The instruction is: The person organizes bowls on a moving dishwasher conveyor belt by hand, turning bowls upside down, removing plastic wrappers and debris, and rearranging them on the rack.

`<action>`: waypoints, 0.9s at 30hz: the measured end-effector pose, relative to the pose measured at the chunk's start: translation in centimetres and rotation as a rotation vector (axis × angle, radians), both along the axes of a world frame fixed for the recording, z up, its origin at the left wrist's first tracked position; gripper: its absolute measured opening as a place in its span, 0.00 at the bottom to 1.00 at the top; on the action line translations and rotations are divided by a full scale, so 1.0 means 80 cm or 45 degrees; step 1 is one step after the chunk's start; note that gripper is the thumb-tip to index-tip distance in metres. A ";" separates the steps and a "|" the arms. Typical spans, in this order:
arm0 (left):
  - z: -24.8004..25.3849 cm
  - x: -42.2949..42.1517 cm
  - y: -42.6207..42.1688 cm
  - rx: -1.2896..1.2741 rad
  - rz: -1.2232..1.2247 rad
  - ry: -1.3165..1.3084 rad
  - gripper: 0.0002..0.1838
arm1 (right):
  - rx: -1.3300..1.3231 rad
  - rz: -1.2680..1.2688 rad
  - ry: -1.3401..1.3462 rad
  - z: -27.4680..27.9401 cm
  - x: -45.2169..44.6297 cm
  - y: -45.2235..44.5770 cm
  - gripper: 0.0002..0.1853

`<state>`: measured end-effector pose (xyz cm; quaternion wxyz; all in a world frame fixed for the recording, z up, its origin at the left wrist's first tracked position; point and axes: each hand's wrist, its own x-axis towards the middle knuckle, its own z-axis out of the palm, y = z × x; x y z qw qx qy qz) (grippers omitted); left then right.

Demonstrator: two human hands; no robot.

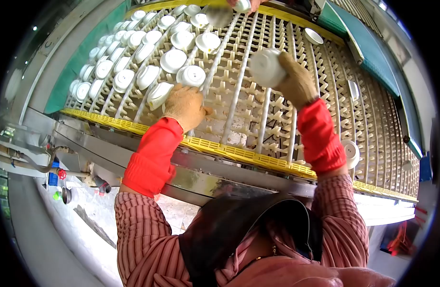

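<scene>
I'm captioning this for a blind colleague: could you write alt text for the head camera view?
A worker's gloved right hand holds a white dish above a wide pegged rack, while the gloved left hand reaches in among rows of white dishes at left. At the top edge, another person's hand is partly visible.

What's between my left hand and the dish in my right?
Just pegs and rods, no other dish, between your left hand and that dish, as the head view shows.

Two tan-gloved hands (184,104), over thirty white dishes (173,60), two red cuffs (152,152), two striped sleeves (342,210)
</scene>
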<state>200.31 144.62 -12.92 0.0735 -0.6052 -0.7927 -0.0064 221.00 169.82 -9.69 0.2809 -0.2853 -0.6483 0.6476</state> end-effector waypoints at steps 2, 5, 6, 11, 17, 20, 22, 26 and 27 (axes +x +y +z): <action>0.001 -0.002 -0.002 0.028 0.002 0.000 0.24 | -0.432 -0.016 0.056 -0.023 -0.044 0.014 0.27; -0.007 -0.007 -0.003 0.064 -0.002 0.024 0.25 | -0.466 0.197 0.257 -0.064 -0.017 0.028 0.29; -0.007 -0.008 -0.002 0.043 0.009 0.012 0.25 | -0.345 0.318 0.260 -0.069 0.010 0.040 0.30; -0.004 -0.006 0.008 -0.086 0.094 0.058 0.26 | 0.048 -0.086 -0.081 -0.050 0.197 0.069 0.36; -0.007 -0.001 0.018 -0.086 0.170 0.116 0.25 | 1.188 -0.594 -1.242 -0.073 0.420 0.081 0.25; 0.013 0.016 0.024 -0.134 0.250 0.051 0.25 | 1.211 -0.638 -1.030 -0.132 0.478 0.085 0.22; 0.012 0.019 0.024 -0.104 0.287 0.051 0.25 | 1.023 -0.518 -0.968 -0.103 0.466 0.069 0.21; 0.013 0.016 0.022 -0.078 0.265 0.107 0.26 | 1.059 -0.384 -0.974 -0.081 0.460 0.068 0.21; 0.014 0.017 0.023 -0.085 0.266 0.116 0.26 | 1.061 -0.382 -0.943 -0.082 0.461 0.067 0.21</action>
